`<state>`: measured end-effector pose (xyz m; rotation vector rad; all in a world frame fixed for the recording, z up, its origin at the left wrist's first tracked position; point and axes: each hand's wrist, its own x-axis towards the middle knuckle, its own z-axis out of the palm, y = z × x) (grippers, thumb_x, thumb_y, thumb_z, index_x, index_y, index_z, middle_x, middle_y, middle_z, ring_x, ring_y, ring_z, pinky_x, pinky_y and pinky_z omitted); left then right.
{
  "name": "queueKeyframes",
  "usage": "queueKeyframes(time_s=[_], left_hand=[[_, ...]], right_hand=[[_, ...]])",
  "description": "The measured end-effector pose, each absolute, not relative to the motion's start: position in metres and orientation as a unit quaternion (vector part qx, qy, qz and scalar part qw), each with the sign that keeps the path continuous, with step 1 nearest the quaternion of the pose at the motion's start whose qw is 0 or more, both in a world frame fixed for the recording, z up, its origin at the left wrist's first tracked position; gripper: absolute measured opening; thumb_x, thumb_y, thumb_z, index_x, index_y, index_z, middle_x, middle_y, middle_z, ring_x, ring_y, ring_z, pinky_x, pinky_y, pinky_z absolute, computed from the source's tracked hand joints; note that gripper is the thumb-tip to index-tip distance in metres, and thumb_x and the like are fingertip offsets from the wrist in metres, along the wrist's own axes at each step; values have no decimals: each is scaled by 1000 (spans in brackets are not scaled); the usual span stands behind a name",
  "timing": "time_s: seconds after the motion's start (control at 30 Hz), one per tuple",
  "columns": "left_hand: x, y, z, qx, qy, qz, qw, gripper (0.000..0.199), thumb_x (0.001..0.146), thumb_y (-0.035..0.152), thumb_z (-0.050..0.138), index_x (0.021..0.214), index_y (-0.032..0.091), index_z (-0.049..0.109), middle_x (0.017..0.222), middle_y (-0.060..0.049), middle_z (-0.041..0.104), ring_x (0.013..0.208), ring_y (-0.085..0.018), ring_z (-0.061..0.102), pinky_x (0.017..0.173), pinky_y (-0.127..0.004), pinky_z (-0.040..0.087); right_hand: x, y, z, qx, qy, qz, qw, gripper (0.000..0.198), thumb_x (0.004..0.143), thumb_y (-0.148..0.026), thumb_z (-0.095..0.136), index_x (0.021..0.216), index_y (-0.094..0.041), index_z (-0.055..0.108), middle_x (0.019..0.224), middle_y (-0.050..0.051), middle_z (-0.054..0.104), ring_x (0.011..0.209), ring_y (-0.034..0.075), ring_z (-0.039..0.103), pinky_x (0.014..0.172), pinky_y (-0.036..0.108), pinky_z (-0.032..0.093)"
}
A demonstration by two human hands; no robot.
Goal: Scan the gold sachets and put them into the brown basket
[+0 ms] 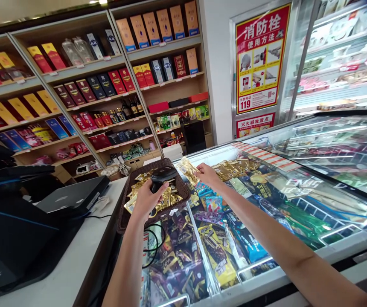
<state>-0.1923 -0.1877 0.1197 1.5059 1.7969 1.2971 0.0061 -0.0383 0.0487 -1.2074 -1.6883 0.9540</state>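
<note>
My left hand [150, 197] is wrapped round the handle of a black barcode scanner [164, 172], whose head points right. Under it stands a brown woven basket [123, 215] heaped with small gold packets [135, 187]. Between the fingers of my right hand [207, 174] is a gold packet [187, 169], held up just to the right of the scanner's head. A row of more gold packets [234, 168] lies on the freezer's glass top, beyond my right hand. The scanner's black cable [158, 245] loops down below the basket.
The glass-topped freezer [231, 294] holds bagged ice creams under its lid. On the left counter [71, 260] sit a dark monitor [7, 238] and a black box-shaped device [71, 196]. Shelves [103, 64] of boxed bottles line the back wall. A lit display fridge [343, 64] stands at right.
</note>
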Motion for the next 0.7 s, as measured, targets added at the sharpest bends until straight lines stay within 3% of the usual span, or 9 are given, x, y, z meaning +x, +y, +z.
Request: queueKeyframes(time_s=[0.7], left_hand=[[-188, -191, 120, 580, 636, 454, 229, 46, 72, 61, 71, 89, 19, 62, 61, 2, 56, 52, -14, 53, 49, -25, 39]], right_hand=[[10, -22, 37, -487, -652, 374, 445, 14, 83, -29, 64, 94, -20, 61, 84, 2, 69, 71, 16, 62, 60, 24, 45]])
